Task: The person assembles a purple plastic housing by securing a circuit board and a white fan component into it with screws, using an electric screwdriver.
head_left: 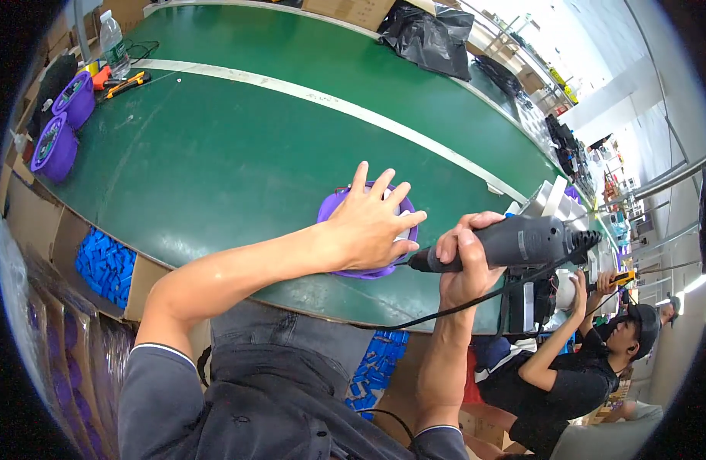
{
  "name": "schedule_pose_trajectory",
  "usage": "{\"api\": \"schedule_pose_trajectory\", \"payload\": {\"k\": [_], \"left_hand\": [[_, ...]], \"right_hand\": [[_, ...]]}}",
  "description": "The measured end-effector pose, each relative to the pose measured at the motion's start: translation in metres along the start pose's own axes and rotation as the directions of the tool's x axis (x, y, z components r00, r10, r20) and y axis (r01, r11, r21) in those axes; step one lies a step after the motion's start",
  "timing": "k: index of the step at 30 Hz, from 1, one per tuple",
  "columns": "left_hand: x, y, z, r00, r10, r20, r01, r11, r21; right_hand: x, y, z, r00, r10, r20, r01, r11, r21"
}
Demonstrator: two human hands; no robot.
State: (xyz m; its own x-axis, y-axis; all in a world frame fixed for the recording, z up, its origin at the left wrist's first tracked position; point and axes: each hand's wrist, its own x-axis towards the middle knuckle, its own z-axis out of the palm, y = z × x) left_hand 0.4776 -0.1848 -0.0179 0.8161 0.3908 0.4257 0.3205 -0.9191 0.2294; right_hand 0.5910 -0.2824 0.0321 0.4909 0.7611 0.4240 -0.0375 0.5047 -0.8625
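On the green tabletop in front of me lies a round purple plastic housing (331, 205) with something white inside it. My left hand (368, 224) rests across the housing with its fingers spread, covering most of it. In my right hand (468, 264) is a black corded electric screwdriver (525, 241), held nearly level. Its tip points left at the housing's lower right edge, beside my left thumb. Whether the tip touches a screw is hidden. The cord runs down from the tool's back end and passes in front of my right wrist.
Two purple housings (55, 149), a clear bottle (114, 46) and an orange-black utility knife (128, 84) are at the far left. Boxes of blue parts (106, 264) sit below the table edge. Black plastic sheeting (430, 38) lies at the back. A co-worker (591, 360) works at the right.
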Motion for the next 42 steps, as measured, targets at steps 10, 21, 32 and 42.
{"api": "schedule_pose_trajectory", "payload": {"k": [10, 21, 32, 42], "left_hand": [[0.003, 0.002, 0.002, 1.0, -0.014, -0.026, 0.014, 0.999, 0.034], [0.006, -0.013, -0.006, 0.98, 0.111, 0.166, -0.098, 0.992, -0.085], [-0.001, -0.029, -0.037, 0.885, 0.315, 0.343, -0.259, 0.945, -0.2], [-0.007, -0.022, -0.033, 0.9, 0.274, 0.338, -0.234, 0.96, -0.157]], "right_hand": [[0.004, 0.0, -0.007, 0.995, 0.039, 0.09, -0.041, 0.999, 0.026], [0.005, -0.018, -0.023, 0.982, -0.16, 0.101, 0.158, 0.987, 0.029], [0.001, -0.013, -0.023, 0.993, -0.115, 0.039, 0.112, 0.99, 0.085], [0.002, -0.003, 0.01, 0.981, -0.093, 0.171, 0.069, 0.987, 0.143]]}}
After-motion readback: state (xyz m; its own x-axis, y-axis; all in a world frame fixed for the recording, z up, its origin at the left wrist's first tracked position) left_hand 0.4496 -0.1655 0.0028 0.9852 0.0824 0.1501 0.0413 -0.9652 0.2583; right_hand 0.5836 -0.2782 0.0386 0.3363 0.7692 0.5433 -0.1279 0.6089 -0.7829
